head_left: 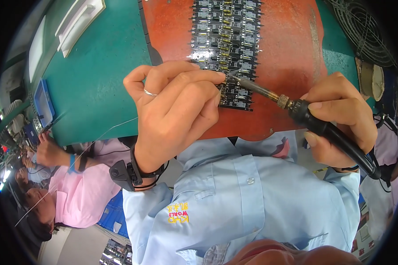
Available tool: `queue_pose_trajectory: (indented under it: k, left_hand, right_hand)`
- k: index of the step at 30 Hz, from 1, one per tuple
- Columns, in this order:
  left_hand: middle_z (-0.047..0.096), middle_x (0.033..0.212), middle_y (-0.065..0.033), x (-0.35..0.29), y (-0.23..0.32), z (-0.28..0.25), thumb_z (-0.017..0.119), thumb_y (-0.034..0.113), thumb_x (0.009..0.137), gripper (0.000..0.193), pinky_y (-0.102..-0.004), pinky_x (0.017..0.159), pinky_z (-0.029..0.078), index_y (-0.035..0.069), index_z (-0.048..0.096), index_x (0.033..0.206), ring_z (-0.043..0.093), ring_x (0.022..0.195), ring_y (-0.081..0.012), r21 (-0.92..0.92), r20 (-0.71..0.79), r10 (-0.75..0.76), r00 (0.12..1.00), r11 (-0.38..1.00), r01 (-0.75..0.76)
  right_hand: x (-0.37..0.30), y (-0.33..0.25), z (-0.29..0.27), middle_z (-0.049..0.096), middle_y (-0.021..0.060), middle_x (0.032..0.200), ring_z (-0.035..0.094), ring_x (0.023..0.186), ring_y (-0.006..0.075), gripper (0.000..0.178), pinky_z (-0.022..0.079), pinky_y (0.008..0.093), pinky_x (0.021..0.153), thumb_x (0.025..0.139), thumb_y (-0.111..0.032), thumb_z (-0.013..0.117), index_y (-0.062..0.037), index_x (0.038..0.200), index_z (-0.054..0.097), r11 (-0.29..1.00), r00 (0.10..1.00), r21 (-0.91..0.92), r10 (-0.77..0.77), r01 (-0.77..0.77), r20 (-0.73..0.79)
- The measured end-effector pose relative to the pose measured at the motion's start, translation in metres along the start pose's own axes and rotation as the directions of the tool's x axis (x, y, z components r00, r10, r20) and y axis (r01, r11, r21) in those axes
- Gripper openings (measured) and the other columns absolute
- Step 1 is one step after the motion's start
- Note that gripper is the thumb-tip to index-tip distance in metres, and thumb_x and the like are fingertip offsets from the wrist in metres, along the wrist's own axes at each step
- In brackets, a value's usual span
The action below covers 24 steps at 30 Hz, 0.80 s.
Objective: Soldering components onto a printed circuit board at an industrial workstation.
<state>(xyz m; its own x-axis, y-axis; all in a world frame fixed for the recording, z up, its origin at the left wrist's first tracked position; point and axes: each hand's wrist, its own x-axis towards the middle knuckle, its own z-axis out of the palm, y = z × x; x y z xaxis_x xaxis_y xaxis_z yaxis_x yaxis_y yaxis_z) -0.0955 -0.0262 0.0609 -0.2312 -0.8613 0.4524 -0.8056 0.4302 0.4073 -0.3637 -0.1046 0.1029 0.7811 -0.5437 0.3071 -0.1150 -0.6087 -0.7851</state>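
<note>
My right hand (340,117) is wrapped round the black handle of a soldering iron (327,126). The iron's tip points left and meets the near part of a panel of black circuit boards (225,35). Close to that tip, the fingers of my left hand (177,101) are pinched together over the panel. A thin silvery solder wire (115,127) runs up from the lower left to the left hand; its end among the fingers is hard to make out. Rows of small components cover the boards, and my left hand hides part of the panel's near left edge.
Under the panel lies an orange-red mat (287,57) on a green table (97,79). White plastic pieces (79,24) are at the far left, a blue tray (43,104) at the left edge. A round wire-guarded fan (362,28) stands far right. A co-worker in pink (84,194) sits left.
</note>
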Motion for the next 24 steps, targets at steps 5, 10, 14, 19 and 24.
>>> queue_pose_trajectory:
  k: [5,10,14,19,24]
  left_hand:
    - [0.071,0.093,0.0077,-0.001,-0.002,0.0,0.074,0.007,0.071,0.018,-0.0366,0.09,0.028,0.015,0.059,0.079,0.062,0.089,-0.0148,-0.003,0.002,-0.02,1.0,1.0,0.02]
    - [0.074,0.097,0.0009,0.001,0.001,-0.005,0.072,0.002,0.074,0.014,-0.0366,0.091,0.033,0.011,0.064,0.082,0.063,0.094,-0.0225,-0.008,0.055,-0.028,0.998,1.0,0.029]
    - [0.073,0.095,0.0011,0.001,0.003,-0.003,0.073,0.002,0.073,0.015,-0.0361,0.091,0.033,0.01,0.064,0.082,0.064,0.093,-0.0222,-0.013,0.035,-0.042,0.999,0.999,0.042]
    - [0.073,0.092,0.0012,0.002,0.005,0.001,0.074,0.002,0.073,0.016,-0.0355,0.089,0.032,0.01,0.064,0.082,0.064,0.091,-0.0217,0.008,0.007,-0.043,0.999,0.999,0.043]
    - [0.071,0.089,0.0011,0.004,0.005,0.002,0.075,0.002,0.072,0.017,-0.0354,0.089,0.032,0.01,0.063,0.082,0.063,0.09,-0.0213,0.027,-0.002,-0.046,0.999,0.999,0.046]
  right_hand:
    - [0.004,0.006,0.004,0.063,0.0235,0.089,0.061,0.073,0.0258,0.034,0.049,0.0347,0.063,0.077,-0.013,0.074,0.0043,0.103,0.06,1.0,1.0,0.006,-0.003,0.003,0.02]
    - [0.003,0.003,0.005,0.064,0.0238,0.09,0.061,0.073,0.0263,0.034,0.048,0.0351,0.063,0.077,-0.012,0.074,0.0044,0.103,0.059,1.0,0.999,0.0,0.022,-0.022,0.026]
    - [0.002,0.005,0.009,0.064,0.0235,0.09,0.061,0.073,0.0266,0.033,0.048,0.0351,0.062,0.077,-0.012,0.074,0.0041,0.102,0.059,0.998,0.999,-0.036,-0.042,0.043,0.02]
    - [-0.002,0.004,0.01,0.064,0.0227,0.088,0.061,0.073,0.0267,0.032,0.048,0.0351,0.062,0.076,-0.011,0.074,0.004,0.101,0.059,0.997,0.998,-0.052,-0.06,0.06,-0.001]
    - [-0.004,0.005,0.011,0.063,0.0226,0.087,0.061,0.071,0.0268,0.032,0.048,0.0354,0.062,0.076,-0.012,0.073,0.0039,0.1,0.059,0.997,0.997,-0.041,-0.063,0.062,-0.033]
